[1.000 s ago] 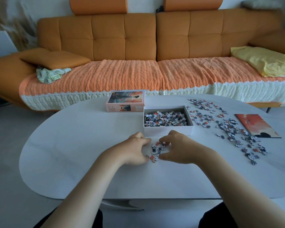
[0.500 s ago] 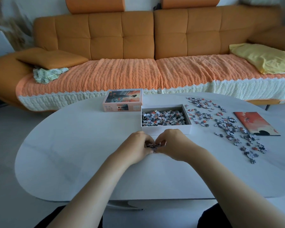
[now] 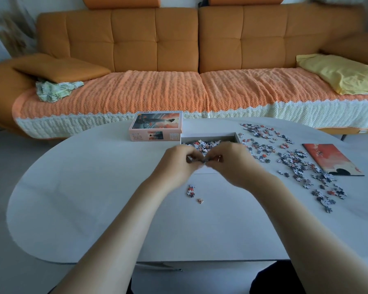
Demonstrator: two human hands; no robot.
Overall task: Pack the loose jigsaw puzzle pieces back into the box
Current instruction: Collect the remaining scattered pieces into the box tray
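Observation:
My left hand and my right hand are cupped together, gripping a bunch of puzzle pieces between them, raised above the near edge of the open white box. The box holds a heap of pieces, partly hidden by my hands. A few dropped pieces lie on the white table below my hands, with one single piece nearer me. Many loose pieces are spread over the table to the right of the box.
The box lid with its picture stands left of the box. A printed orange picture sheet lies at the far right of the table. Behind the table is an orange sofa with a yellow cloth.
My hands closed together around the small pile in front of the box, then lifted it off the table toward the box. A few pieces stayed behind on the table.

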